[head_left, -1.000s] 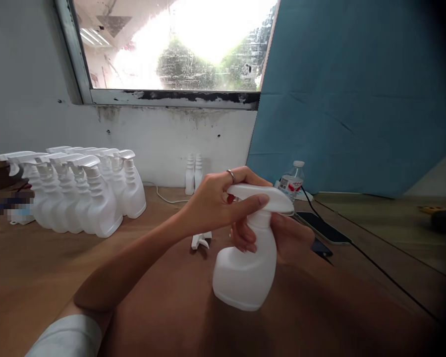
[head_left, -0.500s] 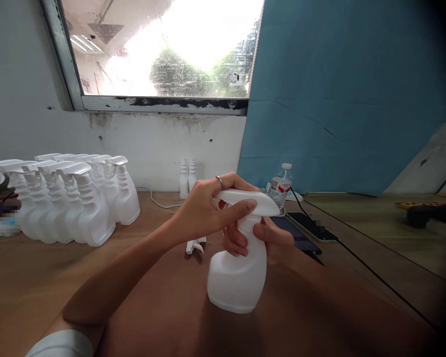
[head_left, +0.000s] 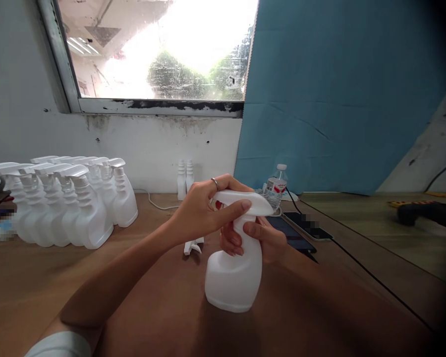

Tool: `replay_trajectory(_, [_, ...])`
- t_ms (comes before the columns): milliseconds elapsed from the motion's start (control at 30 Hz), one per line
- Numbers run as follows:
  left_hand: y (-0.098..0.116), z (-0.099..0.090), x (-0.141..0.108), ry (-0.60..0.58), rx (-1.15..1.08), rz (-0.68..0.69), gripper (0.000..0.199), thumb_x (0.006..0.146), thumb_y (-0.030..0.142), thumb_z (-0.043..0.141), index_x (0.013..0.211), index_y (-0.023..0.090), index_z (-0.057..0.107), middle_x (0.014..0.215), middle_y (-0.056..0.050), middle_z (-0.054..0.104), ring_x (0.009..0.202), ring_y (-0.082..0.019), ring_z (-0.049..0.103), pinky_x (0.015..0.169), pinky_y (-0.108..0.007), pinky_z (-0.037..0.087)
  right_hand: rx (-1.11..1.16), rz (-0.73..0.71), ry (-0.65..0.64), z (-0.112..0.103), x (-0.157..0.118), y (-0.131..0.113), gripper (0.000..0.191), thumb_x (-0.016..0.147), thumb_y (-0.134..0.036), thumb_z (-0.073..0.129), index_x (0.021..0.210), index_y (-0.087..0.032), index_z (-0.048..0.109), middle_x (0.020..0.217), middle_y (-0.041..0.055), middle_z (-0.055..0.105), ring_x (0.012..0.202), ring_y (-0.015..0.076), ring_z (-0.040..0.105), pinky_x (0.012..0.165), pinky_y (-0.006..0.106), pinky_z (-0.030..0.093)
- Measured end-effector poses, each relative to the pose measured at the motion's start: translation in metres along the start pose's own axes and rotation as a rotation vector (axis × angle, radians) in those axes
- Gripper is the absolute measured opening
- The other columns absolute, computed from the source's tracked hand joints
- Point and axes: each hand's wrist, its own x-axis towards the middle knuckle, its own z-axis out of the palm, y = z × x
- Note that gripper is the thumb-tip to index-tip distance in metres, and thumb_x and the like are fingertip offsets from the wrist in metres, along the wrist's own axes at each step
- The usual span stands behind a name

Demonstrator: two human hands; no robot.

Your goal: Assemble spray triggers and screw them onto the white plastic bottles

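Observation:
A white spray bottle (head_left: 234, 282) stands close to upright before me, its base at the table or just over it; I cannot tell which. My left hand (head_left: 211, 206), with a ring on one finger, grips the white trigger sprayer head (head_left: 254, 202) on top, thumb along its near side. Around the bottle's neck, just below the head, my right hand (head_left: 265, 238) is closed. Some of its fingers show on the neck's left side. Behind the bottle, a loose white trigger piece (head_left: 193, 246) lies on the table.
Rows of white spray bottles (head_left: 96, 213) with sprayer heads stand at the left. Two narrow white bottles (head_left: 186, 179) are by the wall. To the right are a clear drink bottle (head_left: 278, 184), phones (head_left: 308, 225) with a black cable, and a dark tool (head_left: 427, 214).
The view has shifted slightly, so everything sits a little further left. Both hands keep the same hold on the spray bottle and its head.

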Motion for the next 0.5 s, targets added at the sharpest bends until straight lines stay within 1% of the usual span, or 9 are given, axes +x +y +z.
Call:
replay_trajectory(67, [-0.001, 0.000, 0.000, 0.008, 0.012, -0.012, 0.026, 0.084, 0.037, 0.063, 0.099, 0.016, 0.065, 0.079, -0.003, 0.068, 0.067, -0.011, 0.061, 0.059, -0.019, 0.049, -0.025, 0.022, -0.003, -0.003, 0.001, -0.001, 0.021, 0.083, -0.032, 0.062, 0.082, -0.012, 0.057, 0.058, -0.0011, 0.051, 0.050, 0.0095, 0.049, 0.051, 0.025, 0.041])
replay_trajectory(167, [0.000, -0.002, 0.001, 0.009, 0.031, -0.032, 0.030, 0.083, 0.041, 0.063, 0.101, 0.017, 0.066, 0.073, -0.001, 0.066, 0.057, -0.008, 0.058, 0.052, -0.017, 0.046, -0.060, 0.120, -0.090, -0.006, 0.004, -0.005, 0.026, 0.082, -0.033, 0.061, 0.094, -0.010, 0.057, 0.057, -0.0003, 0.055, 0.050, 0.0105, 0.050, 0.052, 0.025, 0.042])
replay_trajectory(200, [0.000, -0.003, 0.002, -0.002, 0.035, -0.028, 0.031, 0.082, 0.042, 0.064, 0.101, 0.017, 0.066, 0.077, -0.002, 0.066, 0.057, -0.008, 0.057, 0.051, -0.017, 0.045, -0.066, 0.151, -0.116, -0.007, 0.004, -0.006, 0.030, 0.082, -0.033, 0.060, 0.101, -0.010, 0.056, 0.058, 0.0002, 0.056, 0.052, 0.0111, 0.051, 0.053, 0.025, 0.042])
replay_trajectory(267, [-0.003, -0.006, 0.003, -0.017, 0.010, 0.004, 0.035, 0.083, 0.045, 0.062, 0.106, 0.018, 0.065, 0.094, -0.005, 0.066, 0.061, -0.008, 0.057, 0.050, -0.016, 0.044, -0.071, 0.188, -0.123, -0.004, 0.005, -0.009, 0.033, 0.082, -0.029, 0.059, 0.108, -0.010, 0.054, 0.059, 0.0002, 0.058, 0.053, 0.0115, 0.051, 0.054, 0.025, 0.042])
replay_trajectory(333, [-0.010, -0.008, 0.001, 0.025, -0.070, 0.058, 0.039, 0.087, 0.047, 0.056, 0.116, 0.020, 0.060, 0.110, -0.008, 0.062, 0.069, -0.009, 0.059, 0.054, -0.018, 0.046, -0.071, 0.162, -0.093, 0.000, 0.005, -0.011, 0.025, 0.082, -0.026, 0.059, 0.102, -0.011, 0.055, 0.060, 0.0000, 0.057, 0.053, 0.0108, 0.051, 0.055, 0.025, 0.042])
replay_trajectory(367, [-0.016, -0.007, -0.003, 0.074, -0.119, 0.076, 0.039, 0.089, 0.047, 0.052, 0.118, 0.020, 0.057, 0.112, -0.008, 0.061, 0.074, -0.010, 0.059, 0.059, -0.019, 0.048, -0.071, 0.139, -0.077, 0.002, 0.005, -0.012, 0.019, 0.082, -0.026, 0.059, 0.095, -0.012, 0.055, 0.062, 0.0000, 0.057, 0.053, 0.0106, 0.052, 0.056, 0.025, 0.042])
replay_trajectory(433, [-0.031, -0.004, -0.016, 0.167, -0.194, 0.071, 0.037, 0.093, 0.045, 0.046, 0.117, 0.019, 0.054, 0.105, -0.008, 0.061, 0.080, -0.012, 0.058, 0.069, -0.023, 0.048, -0.086, 0.100, -0.051, 0.005, 0.005, -0.012, 0.014, 0.082, -0.026, 0.060, 0.083, -0.013, 0.054, 0.064, 0.0004, 0.056, 0.054, 0.0115, 0.055, 0.057, 0.026, 0.042])
replay_trajectory(467, [-0.040, -0.001, -0.026, 0.180, -0.219, 0.043, 0.035, 0.093, 0.045, 0.045, 0.114, 0.017, 0.053, 0.100, -0.008, 0.061, 0.081, -0.013, 0.058, 0.072, -0.024, 0.048, -0.100, 0.099, -0.042, 0.005, 0.005, -0.012, 0.015, 0.081, -0.027, 0.061, 0.083, -0.014, 0.054, 0.066, 0.0010, 0.056, 0.056, 0.0125, 0.056, 0.059, 0.027, 0.043])
replay_trajectory(500, [-0.048, 0.002, -0.037, 0.158, -0.237, 0.011, 0.034, 0.093, 0.045, 0.045, 0.111, 0.017, 0.052, 0.095, -0.007, 0.061, 0.081, -0.014, 0.058, 0.072, -0.026, 0.048, -0.113, 0.106, -0.031, 0.005, 0.004, -0.011, 0.017, 0.081, -0.028, 0.061, 0.086, -0.013, 0.054, 0.069, 0.0020, 0.057, 0.059, 0.0136, 0.058, 0.060, 0.028, 0.044])
